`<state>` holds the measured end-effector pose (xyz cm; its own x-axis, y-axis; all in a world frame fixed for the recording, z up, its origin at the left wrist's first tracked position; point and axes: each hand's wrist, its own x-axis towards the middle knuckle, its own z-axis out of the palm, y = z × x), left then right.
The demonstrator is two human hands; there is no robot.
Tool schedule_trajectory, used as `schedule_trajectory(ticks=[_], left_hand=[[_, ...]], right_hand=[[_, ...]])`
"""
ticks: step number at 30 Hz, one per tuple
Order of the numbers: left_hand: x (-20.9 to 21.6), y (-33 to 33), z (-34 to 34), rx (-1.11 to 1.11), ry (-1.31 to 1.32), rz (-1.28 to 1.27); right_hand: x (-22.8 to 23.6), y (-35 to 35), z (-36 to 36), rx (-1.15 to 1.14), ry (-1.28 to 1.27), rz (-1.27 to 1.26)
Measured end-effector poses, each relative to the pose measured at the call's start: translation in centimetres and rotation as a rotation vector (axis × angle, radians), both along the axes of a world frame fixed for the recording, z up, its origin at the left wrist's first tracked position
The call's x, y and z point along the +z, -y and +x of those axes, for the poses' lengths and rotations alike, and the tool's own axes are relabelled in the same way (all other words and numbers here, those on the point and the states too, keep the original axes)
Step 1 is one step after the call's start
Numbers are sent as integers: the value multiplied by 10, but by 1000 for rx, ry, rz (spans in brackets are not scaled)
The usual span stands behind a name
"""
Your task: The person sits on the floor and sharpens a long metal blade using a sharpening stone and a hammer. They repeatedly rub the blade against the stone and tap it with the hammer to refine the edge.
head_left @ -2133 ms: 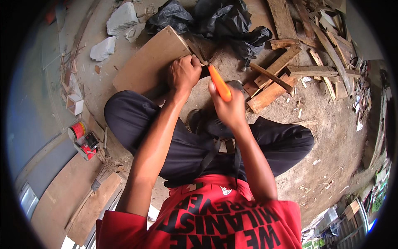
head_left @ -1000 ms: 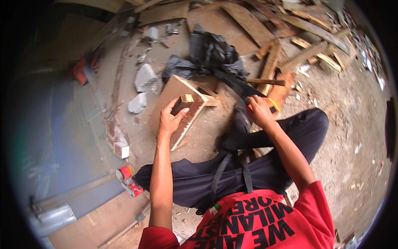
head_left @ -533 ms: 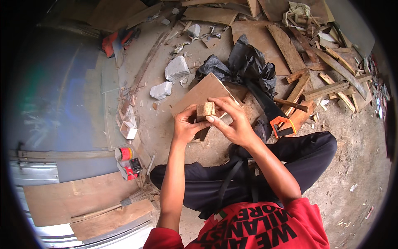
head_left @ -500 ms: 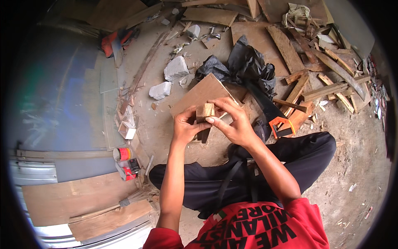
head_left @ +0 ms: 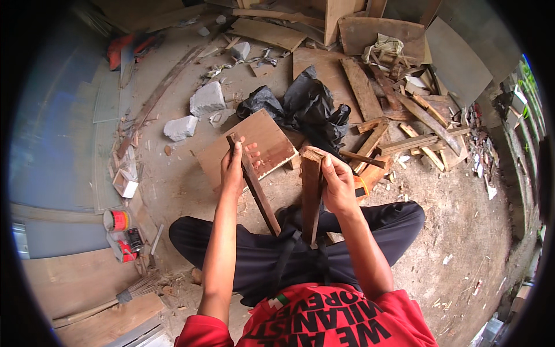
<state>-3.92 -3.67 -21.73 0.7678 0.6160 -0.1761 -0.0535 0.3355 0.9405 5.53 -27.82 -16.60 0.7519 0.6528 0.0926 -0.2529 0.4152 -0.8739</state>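
Observation:
My left hand [head_left: 233, 172] is closed on a narrow, dark wooden strip [head_left: 261, 199], thumb along its upper part and the fingers behind it. The strip slants down toward my lap. In my right hand [head_left: 340, 188] is a thicker wooden block [head_left: 311, 194], gripped near its upper end, with its lower end over my crossed legs. A gap separates the two pieces. Beyond my hands lies a square plywood board [head_left: 254, 136], raised at its right side on wood. Beside my right hand an orange tool handle [head_left: 361, 186] partly shows.
A crumpled black plastic bag [head_left: 315, 107] lies past the board, with white rubble chunks [head_left: 207, 98] to its left. Scrap wood [head_left: 425, 139] is heaped at right. Cans [head_left: 117, 221] stand at left, near a stick broom [head_left: 124, 295].
The two wood pieces, held together before, are now apart, one in each hand. Both now hang lengthwise toward my lap. The view has shifted to the right.

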Motion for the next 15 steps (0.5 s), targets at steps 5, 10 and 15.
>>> schedule_trajectory(ticks=[5,10,15], left_hand=[[-62,-27,16,173,-116,-178],[-115,-76,13,409,-203,-343],[-83,-68,5,293,-128,-228]], right_hand=[[2,4,-8,79,-147,74],[15,-4,-9,110,-225,154],[10,-10,9,22,-255,108]])
